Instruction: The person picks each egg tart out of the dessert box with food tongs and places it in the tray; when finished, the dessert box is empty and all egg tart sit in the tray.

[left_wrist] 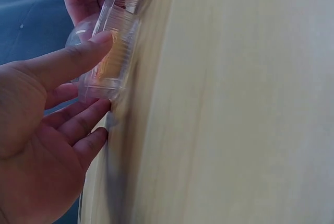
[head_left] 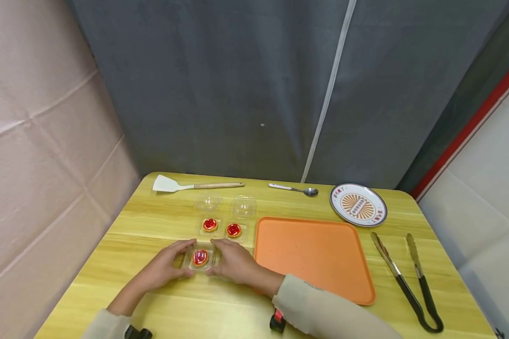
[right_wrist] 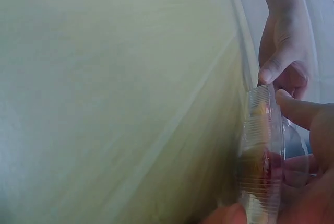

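Observation:
A small clear plastic box (head_left: 206,268) with a domed lid lies on the table between both hands, a red-topped tart (head_left: 200,257) inside. My left hand (head_left: 165,266) grips its left side, with the thumb on the near edge in the left wrist view. From the right, my right hand (head_left: 236,262) holds the opposite side, thumb and fingers around the rim. In the right wrist view the box (right_wrist: 255,140) has its lid over the tart. Just beyond, two more red tarts (head_left: 209,225) (head_left: 233,230) sit in boxes whose clear lids (head_left: 209,202) (head_left: 243,205) are folded back.
An orange tray (head_left: 309,256) lies right of the boxes. Farther right are metal tongs (head_left: 400,278) with black handles and a patterned plate (head_left: 358,205). Along the back edge rest a white spatula (head_left: 195,185) with a wooden handle and a spoon (head_left: 294,189).

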